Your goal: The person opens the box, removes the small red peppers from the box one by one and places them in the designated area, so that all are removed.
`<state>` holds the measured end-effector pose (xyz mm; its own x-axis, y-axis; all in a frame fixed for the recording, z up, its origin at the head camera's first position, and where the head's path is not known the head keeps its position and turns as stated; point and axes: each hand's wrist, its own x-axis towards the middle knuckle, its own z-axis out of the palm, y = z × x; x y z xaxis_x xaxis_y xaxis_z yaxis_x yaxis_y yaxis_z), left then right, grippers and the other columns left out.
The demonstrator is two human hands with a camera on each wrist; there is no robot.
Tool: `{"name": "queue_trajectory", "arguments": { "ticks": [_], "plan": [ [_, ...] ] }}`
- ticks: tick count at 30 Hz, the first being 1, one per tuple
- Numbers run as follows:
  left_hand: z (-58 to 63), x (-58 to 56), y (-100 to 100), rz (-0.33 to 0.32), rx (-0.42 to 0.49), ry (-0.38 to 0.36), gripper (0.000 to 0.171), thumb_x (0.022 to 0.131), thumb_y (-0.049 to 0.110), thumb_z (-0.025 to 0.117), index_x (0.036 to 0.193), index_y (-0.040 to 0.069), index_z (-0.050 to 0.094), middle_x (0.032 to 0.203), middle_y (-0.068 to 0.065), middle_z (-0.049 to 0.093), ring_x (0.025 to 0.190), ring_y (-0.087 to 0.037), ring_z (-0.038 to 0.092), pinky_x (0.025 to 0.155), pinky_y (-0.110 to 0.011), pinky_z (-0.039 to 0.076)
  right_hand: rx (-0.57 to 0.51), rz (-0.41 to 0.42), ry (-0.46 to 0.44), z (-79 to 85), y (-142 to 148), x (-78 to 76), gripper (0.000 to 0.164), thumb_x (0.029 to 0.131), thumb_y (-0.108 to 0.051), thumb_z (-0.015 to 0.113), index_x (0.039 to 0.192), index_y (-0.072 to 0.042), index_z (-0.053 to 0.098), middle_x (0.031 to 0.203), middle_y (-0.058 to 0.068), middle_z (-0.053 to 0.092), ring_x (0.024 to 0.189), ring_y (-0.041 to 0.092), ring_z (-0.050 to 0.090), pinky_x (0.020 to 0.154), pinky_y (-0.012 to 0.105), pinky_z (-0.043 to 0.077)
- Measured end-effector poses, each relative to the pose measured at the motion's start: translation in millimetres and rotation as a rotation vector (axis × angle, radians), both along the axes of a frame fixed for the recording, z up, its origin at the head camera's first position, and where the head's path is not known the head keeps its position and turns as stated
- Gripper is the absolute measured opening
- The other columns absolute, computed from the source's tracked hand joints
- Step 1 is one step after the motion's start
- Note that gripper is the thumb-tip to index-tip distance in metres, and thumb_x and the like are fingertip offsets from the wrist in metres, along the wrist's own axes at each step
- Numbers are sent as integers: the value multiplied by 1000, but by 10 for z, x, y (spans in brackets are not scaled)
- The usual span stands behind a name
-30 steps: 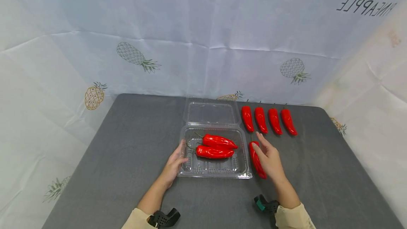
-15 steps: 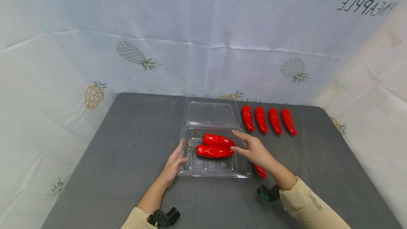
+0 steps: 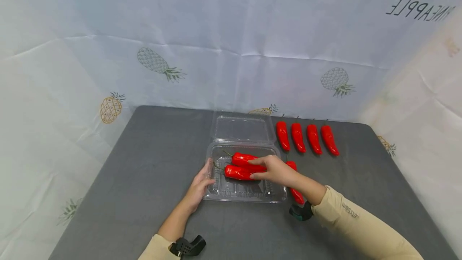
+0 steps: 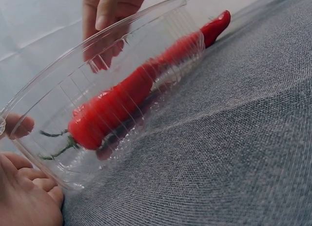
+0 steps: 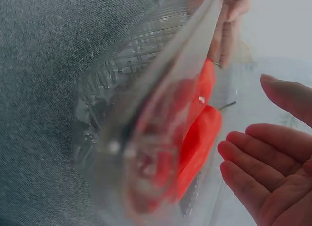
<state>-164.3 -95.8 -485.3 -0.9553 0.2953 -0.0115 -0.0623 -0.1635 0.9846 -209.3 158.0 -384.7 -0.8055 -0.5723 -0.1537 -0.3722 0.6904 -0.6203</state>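
Two red chili peppers point(image 3: 238, 172) with thin green stems lie side by side in a clear plastic clamshell box point(image 3: 245, 196). My left hand point(image 3: 197, 185) grips the box's left side, thumb over the rim and fingers outside, as the left wrist view shows. My right hand point(image 3: 276, 170) hovers over the right ends of the peppers in the box. Its thumb and fingers point(image 5: 256, 160) are spread apart, with nothing between them. The hand hides part of both peppers. Another red chili pepper point(image 3: 296, 193) lies just right of the box, partly covered by my right wrist.
The box's hinged lid point(image 3: 243, 127) lies back at the far edge of the grey table point(image 3: 162, 151). A row of several red chili peppers point(image 3: 298, 137) lies at the back right. A pineapple-print curtain point(image 3: 252, 31) hangs behind the table.
My right hand has moved left from the chili pepper beside the box to over the two in it. My left hand keeps its grip on the box.
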Motion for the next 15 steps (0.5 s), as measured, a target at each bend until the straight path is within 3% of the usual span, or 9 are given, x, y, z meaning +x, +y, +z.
{"name": "queue_trajectory", "arguments": {
  "ticks": [6, 10, 15],
  "plan": [
    [2, 5, 5, 0, 7, 1, 73, 86, -1, 41, 147, -5, 1, 156, -17, -6, 143, -29, -11, 96, 4, 15, 83, 72, -47, 12, -111, -82, 49, 78, -25, 73, 120, -2, 62, 114, 13, 67, 100, 22, 62, 83, 36, 53],
    [2, 8, 0, 2, 8, 9, 73, 85, -1, 41, 147, -5, 2, 156, -18, -5, 143, -30, -11, 96, 4, 15, 149, 124, -52, 5, -206, -128, 49, 78, -25, 74, 120, -3, 63, 116, 11, 67, 104, 20, 60, 89, 36, 51],
    [-13, -3, -4, 7, 9, 6, 73, 85, -2, 41, 147, -5, 3, 156, -18, -3, 143, -29, -9, 96, 3, 16, 179, 132, -74, -20, -315, -173, 50, 77, -21, 74, 121, -1, 62, 119, 11, 65, 112, 22, 59, 95, 39, 48]
  ]
}}
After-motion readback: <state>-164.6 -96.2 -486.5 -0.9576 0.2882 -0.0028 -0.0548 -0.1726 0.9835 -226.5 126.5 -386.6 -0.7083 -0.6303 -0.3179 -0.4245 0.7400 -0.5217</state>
